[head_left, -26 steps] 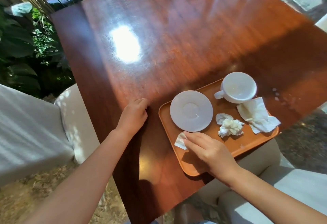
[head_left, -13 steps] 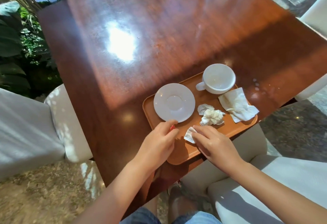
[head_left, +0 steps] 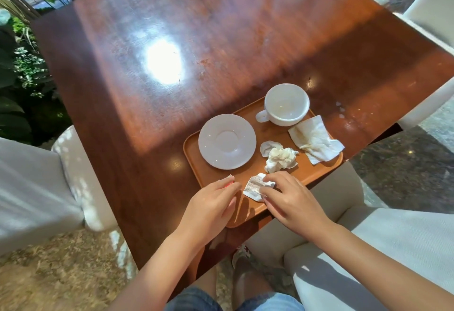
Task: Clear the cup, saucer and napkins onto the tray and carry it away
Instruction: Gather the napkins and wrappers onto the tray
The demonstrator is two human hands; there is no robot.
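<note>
An orange-brown tray (head_left: 267,129) lies at the near corner of the wooden table (head_left: 221,40). On it stand a white saucer (head_left: 227,141) at the left and an empty white cup (head_left: 286,104) at the back. A crumpled napkin (head_left: 281,159) lies in the middle and a flatter stained napkin (head_left: 315,138) at the right. My right hand (head_left: 292,197) pins a small paper packet (head_left: 254,184) on the tray's near end. My left hand (head_left: 211,205) rests on the tray's near left edge, its fingertips pinched on a small red-and-white scrap (head_left: 229,178).
Pale cushioned chairs stand at the left (head_left: 36,188), at the lower right (head_left: 393,249) and at the far right (head_left: 432,3). Green plants (head_left: 14,65) grow beyond the table's left side. Small wet drops (head_left: 340,109) mark the table right of the cup.
My left hand has come from the bare table at the left over to the tray's near edge, next to my right hand. The right hand stays on the packet.
</note>
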